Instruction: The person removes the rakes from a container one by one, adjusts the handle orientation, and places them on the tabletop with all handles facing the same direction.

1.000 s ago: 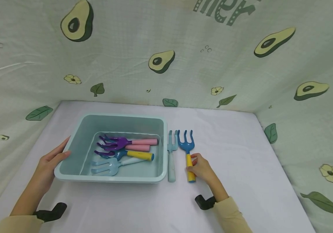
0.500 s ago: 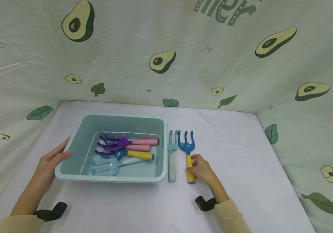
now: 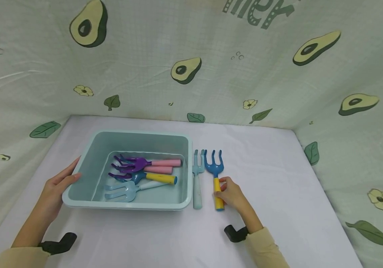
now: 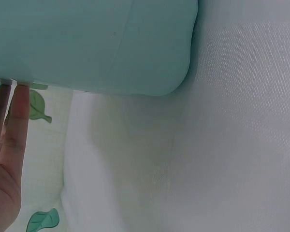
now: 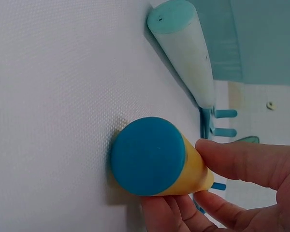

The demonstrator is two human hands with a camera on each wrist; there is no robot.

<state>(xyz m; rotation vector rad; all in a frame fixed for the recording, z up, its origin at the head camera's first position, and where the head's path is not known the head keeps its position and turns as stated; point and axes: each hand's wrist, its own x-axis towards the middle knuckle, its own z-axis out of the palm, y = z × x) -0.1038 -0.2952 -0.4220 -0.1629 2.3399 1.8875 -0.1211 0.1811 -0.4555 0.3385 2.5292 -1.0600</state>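
My right hand (image 3: 232, 192) pinches the yellow handle of a blue three-pronged garden hand fork (image 3: 214, 168), its prongs facing away. In the right wrist view, thumb and fingers close round the handle (image 5: 193, 169) behind its blue end cap. Left of it lies a pale blue-green hand fork (image 3: 197, 190), parallel and right beside the basin. My left hand (image 3: 54, 190) holds the left rim of a light teal plastic basin (image 3: 127, 205), thumb over the rim and other fingers outside. Inside are several hand forks, including a purple one (image 3: 137, 163) with a pink handle.
A blue fork with a yellow handle (image 3: 161, 178) and a pale blue fork (image 3: 129, 191) also lie in the basin. White cloth (image 3: 261, 160) covers the table. Behind hangs a curtain (image 3: 137, 44) printed with avocados and leaves.
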